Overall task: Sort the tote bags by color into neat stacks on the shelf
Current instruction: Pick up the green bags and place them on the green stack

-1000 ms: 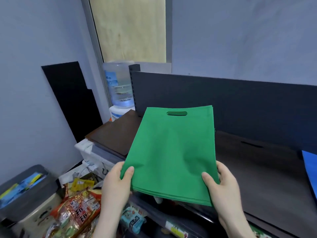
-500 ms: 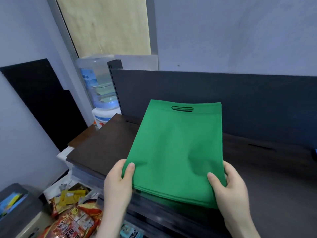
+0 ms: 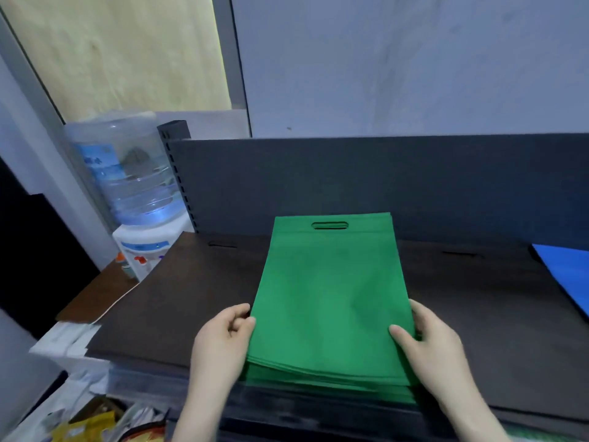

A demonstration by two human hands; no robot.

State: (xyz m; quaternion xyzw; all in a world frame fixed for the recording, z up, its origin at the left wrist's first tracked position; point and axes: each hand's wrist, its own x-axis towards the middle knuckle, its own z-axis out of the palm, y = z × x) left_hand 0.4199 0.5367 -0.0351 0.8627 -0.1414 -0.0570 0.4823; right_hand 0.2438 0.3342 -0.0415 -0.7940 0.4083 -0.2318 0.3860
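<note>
Dark shelf (image 3: 178, 298) holds green tote bags (image 3: 328, 298); blue bag (image 3: 567, 269) lies well right.

1. And there are the tote bags (image 3: 331, 298): solid green, plain, layer on layer the same shade.
2. Under them, the shelf (image 3: 178, 301) is dark brown.
3. The back panel (image 3: 382, 180) runs dark grey, with black slots down its left post.
4. At the far right, the blue bag (image 3: 567, 275) is bright and plain.
5. The water bottle (image 3: 127, 173) is clear and blue-tinted, with a blue label.
6. The dispenser (image 3: 149, 244) is white with a blue band and orange-red spots.
7. The wall (image 3: 414, 59) is pale grey-blue; the wooden panel (image 3: 121, 52) is pale yellow and faintly grained.
8. The board (image 3: 32, 250) is black.
</note>
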